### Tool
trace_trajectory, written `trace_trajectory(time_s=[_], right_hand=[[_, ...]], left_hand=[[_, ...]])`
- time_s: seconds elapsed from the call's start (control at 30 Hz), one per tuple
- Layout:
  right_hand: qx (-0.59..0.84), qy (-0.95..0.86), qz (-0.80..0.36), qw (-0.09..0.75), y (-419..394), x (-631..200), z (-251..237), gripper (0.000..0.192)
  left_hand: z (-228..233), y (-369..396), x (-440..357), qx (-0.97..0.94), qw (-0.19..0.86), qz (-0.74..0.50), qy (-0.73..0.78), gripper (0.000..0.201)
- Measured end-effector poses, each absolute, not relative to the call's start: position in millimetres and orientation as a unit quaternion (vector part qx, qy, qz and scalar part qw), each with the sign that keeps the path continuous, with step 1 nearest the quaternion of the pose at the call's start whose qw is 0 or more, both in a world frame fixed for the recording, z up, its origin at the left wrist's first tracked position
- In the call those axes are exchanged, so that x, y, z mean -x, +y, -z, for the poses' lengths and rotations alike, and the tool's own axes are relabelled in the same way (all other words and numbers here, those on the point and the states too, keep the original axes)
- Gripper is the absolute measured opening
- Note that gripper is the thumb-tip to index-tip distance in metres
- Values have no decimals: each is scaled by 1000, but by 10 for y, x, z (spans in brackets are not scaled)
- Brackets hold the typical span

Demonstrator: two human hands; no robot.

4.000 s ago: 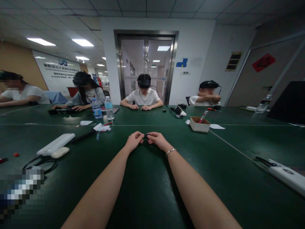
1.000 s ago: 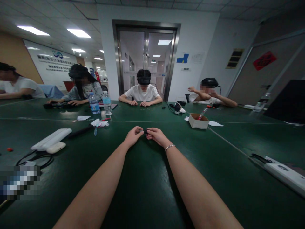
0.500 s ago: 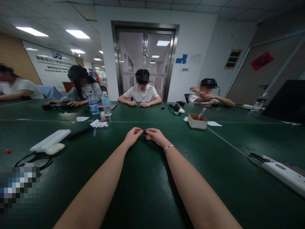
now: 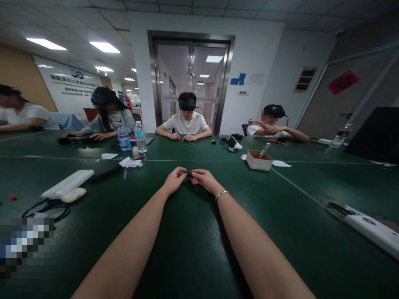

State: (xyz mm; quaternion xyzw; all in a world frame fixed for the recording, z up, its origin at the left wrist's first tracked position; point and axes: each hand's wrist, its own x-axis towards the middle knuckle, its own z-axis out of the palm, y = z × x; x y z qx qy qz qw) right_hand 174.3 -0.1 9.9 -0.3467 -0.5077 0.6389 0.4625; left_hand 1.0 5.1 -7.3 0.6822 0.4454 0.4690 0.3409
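Observation:
Both my arms stretch out over the dark green table (image 4: pixel 193 249). My left hand (image 4: pixel 174 180) and my right hand (image 4: pixel 202 179) meet fingertip to fingertip and pinch a small dark object (image 4: pixel 188 174) between them, just above the tabletop. The object is too small to make out. A thin silver bracelet (image 4: pixel 221 194) circles my right wrist.
A white power strip (image 4: pixel 67 183) and a white oval device (image 4: pixel 72 194) with black cables lie at the left. A small cardboard box (image 4: pixel 258 160) stands right of centre. Two water bottles (image 4: pixel 140 139) stand far left. Another white strip (image 4: pixel 370 228) lies right. Several people sit across the table.
My hands stay together on the small object. The view has shifted slightly, and the person at the far right has lowered an arm onto the table.

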Motion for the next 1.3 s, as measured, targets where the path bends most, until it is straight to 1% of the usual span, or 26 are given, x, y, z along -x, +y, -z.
trace_trajectory(time_s=[0.17,0.27,0.43,0.53,0.67,0.8,0.93,1.07,1.17,1.3], right_hand=[[349,-511,-640,455,-4,-1740,-103,13],[348,-514,-640,453,-13,-1742,-110,14],[344,-516,-641,453,-14,-1748,-109,16],[350,-508,-642,456,-11,-1744,-106,16],[359,-504,-638,459,-17,-1739,-109,15],[356,-508,-638,456,-20,-1743,-111,16],[351,-507,-641,457,-13,-1747,-110,15],[353,-505,-641,458,-4,-1744,-105,15],[354,-508,-639,458,-2,-1743,-102,15],[354,-510,-638,455,-7,-1746,-105,15]], left_hand=[[51,23,-16,-678,362,-455,450,31],[43,11,-17,-691,330,-454,456,28],[42,21,-14,-684,351,-442,462,30],[38,16,-18,-687,328,-456,461,26],[31,2,-20,-680,355,-445,463,30],[39,11,-13,-684,341,-451,461,27],[68,45,-6,-679,363,-440,462,32],[87,69,-6,-681,354,-451,456,29],[83,63,-3,-679,355,-447,462,33],[70,45,-6,-673,363,-456,455,28]])
